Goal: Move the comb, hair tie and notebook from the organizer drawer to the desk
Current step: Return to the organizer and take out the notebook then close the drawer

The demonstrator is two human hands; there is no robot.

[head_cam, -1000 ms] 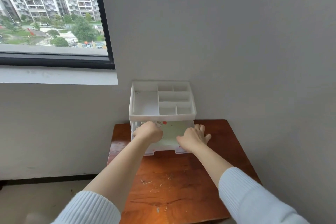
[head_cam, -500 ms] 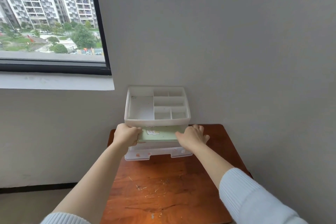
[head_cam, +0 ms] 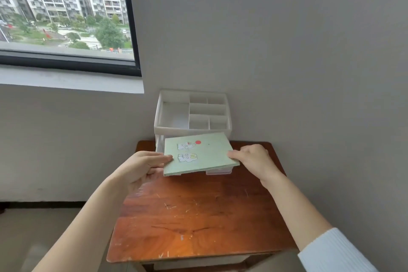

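Note:
A pale green notebook [head_cam: 209, 152] with small cartoon stickers and a red dot hangs in the air over the open drawer [head_cam: 218, 171] of a white plastic organizer [head_cam: 192, 130]. My left hand [head_cam: 143, 166] grips its left edge and my right hand [head_cam: 254, 160] grips its right edge. The notebook is level, slightly tilted toward me, and hides the drawer's inside. I see no comb and no hair tie. The organizer stands at the back of the brown wooden desk [head_cam: 198, 223], against the wall.
The organizer's top tray has several empty compartments [head_cam: 207, 109]. The scratched desk top stretches from the organizer to its front edge [head_cam: 194, 257]. A grey wall is behind and to the right. A window [head_cam: 64, 11] and its sill [head_cam: 70, 78] are at the upper left.
Both hands were in the drawer at the notebook's edges; now they have lifted the notebook out and drawn it toward me, above the drawer. The camera view has shifted slightly.

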